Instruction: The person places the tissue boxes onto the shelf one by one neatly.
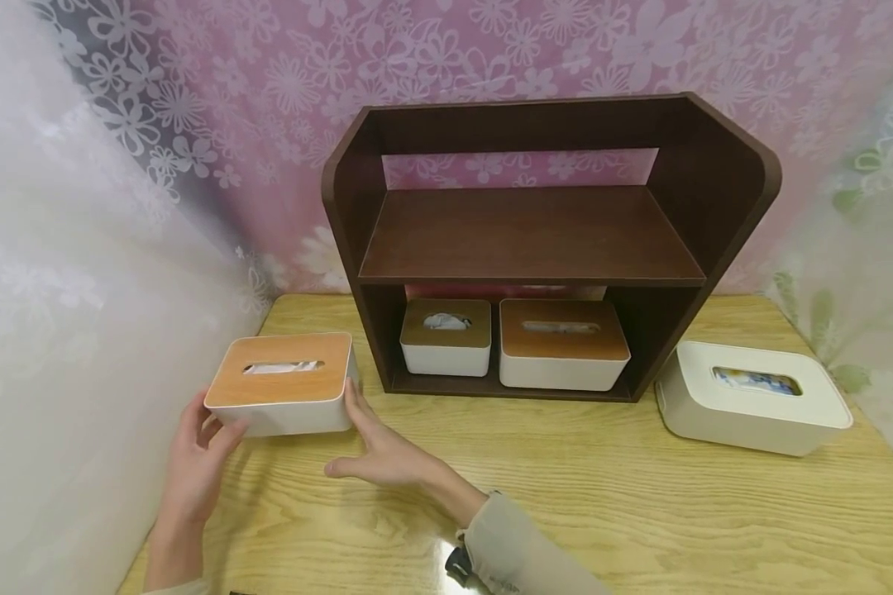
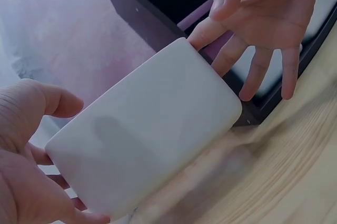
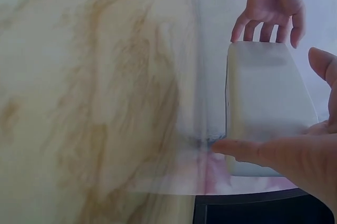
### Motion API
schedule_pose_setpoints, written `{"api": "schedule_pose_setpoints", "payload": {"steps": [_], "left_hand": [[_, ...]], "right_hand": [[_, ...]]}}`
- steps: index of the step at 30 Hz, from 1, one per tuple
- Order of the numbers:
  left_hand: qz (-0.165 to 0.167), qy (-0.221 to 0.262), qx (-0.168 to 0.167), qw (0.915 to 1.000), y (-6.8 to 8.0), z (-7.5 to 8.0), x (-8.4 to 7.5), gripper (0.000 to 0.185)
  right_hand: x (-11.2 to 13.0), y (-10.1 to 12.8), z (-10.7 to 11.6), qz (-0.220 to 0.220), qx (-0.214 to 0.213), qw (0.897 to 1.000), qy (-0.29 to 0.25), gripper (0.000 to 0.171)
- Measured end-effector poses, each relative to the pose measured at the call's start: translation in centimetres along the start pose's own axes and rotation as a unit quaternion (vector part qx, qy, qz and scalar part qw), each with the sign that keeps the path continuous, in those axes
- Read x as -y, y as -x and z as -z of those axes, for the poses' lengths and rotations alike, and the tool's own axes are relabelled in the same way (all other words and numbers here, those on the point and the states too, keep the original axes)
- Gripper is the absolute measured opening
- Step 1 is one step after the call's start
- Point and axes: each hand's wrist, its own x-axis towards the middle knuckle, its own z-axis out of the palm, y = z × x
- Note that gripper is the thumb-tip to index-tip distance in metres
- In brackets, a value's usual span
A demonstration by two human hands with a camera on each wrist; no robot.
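A tissue box (image 1: 281, 419) with a white body and a light wood lid is at the left of the table in the head view, tissue showing in its slot. My left hand (image 1: 197, 463) touches its left end with the fingers; in the left wrist view the thumb stands off the box. At the other end, my right hand (image 1: 387, 454) presses extended fingers to the side, its thumb spread away. The wrist views show the box's plain white face (image 2: 147, 124) spanning between both hands. Whether its base touches the table cannot be told.
A dark brown two-tier shelf (image 1: 532, 240) stands at the back. Its lower tier holds a small tissue box (image 1: 446, 359) and a wider wood-lidded one (image 1: 563, 372). To the right, an all-white tissue box (image 1: 752, 421) sits on the wood-grain table (image 1: 565, 496). A pale curtain (image 1: 67, 330) borders the left.
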Motion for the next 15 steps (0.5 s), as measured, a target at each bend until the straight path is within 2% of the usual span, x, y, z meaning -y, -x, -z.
{"api": "schedule_pose_setpoints", "payload": {"steps": [8,15], "left_hand": [[-0.018,-0.001,-0.018,0.9997,1.3,-0.7,-1.3,0.075],[-0.052,0.054,-0.042,0.9963,2.6,-0.9,-2.3,0.072]], "right_hand": [[0.7,1.2,0.1,0.018,-0.018,1.0,-0.009,0.111],[1.9,2.3,0.0,0.033,-0.03,0.999,0.004,0.112]]}}
